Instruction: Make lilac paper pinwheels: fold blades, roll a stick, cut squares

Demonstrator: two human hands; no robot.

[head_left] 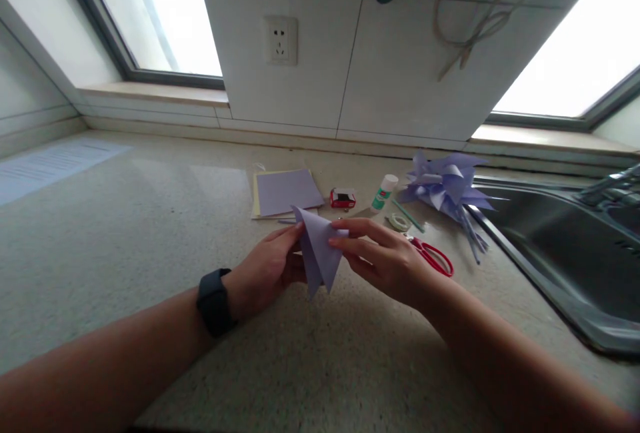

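Over the counter [165,239], lilac paper [321,243] is held by fingers of left hand [267,266] and right hand [387,256], seemingly mid-fold, needing creasing.

The pale speckled counter [165,233] carries a glue stick [384,193]. Just left of that is a red box [343,199], farther left a paper stack [290,193], far left a printed sheet [60,165]; nearer, a pale roll [400,227] and scissors [423,247]; right, purple flowers [445,183].
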